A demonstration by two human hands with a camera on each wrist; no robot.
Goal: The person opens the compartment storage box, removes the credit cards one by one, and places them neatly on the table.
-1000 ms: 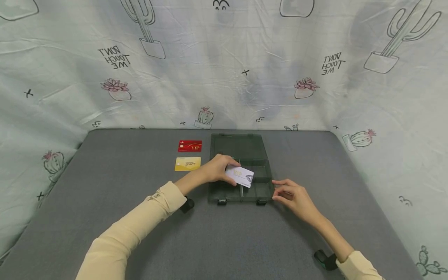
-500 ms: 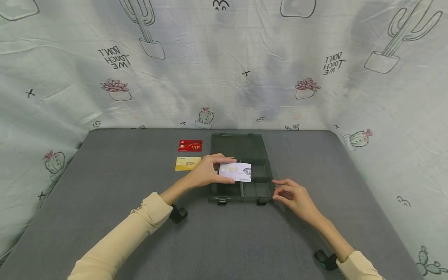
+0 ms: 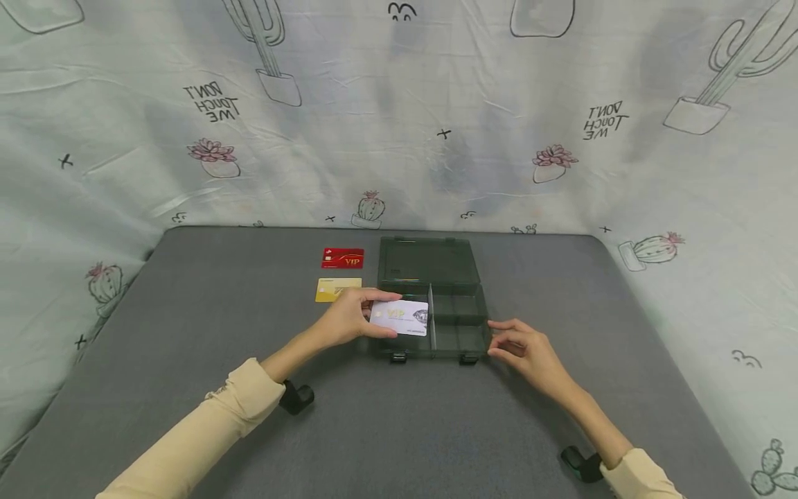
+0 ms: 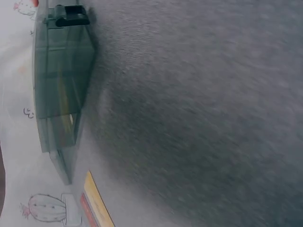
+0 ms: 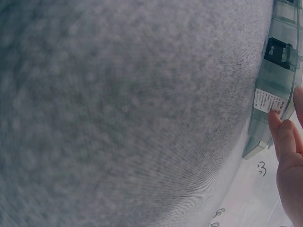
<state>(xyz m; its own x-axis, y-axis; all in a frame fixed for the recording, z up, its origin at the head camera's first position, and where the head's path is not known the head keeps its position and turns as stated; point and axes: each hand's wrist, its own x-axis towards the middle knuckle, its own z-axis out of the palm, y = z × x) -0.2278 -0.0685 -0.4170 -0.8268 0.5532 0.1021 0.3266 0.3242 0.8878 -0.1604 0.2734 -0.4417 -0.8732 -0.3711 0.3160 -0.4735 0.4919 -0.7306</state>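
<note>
My left hand (image 3: 344, 317) pinches a white VIP card (image 3: 399, 319) between thumb and fingers, over the left compartments of a dark green see-through box (image 3: 458, 339). The box lies with its lid (image 3: 427, 262) folded back behind it. A light divider (image 3: 431, 319) runs down its middle. At the right wall of the box, my right hand (image 3: 530, 353) rests its fingertips, the fingers loosely bent. In the right wrist view, a fingertip (image 5: 273, 116) lies right at a white label (image 5: 269, 100) on the box's side.
Left of the box, a red VIP card (image 3: 343, 258) lies behind a yellow card (image 3: 330, 290), which the left hand partly covers. Two dark latches, one a left latch (image 3: 397, 357), sit on the box's front edge. Patterned cloth (image 3: 349, 138) hangs behind the grey table (image 3: 399, 430).
My left hand has drawn the white card leftward, from near the divider to over the left compartments, and the card has turned more level. My right hand stays at the box's side.
</note>
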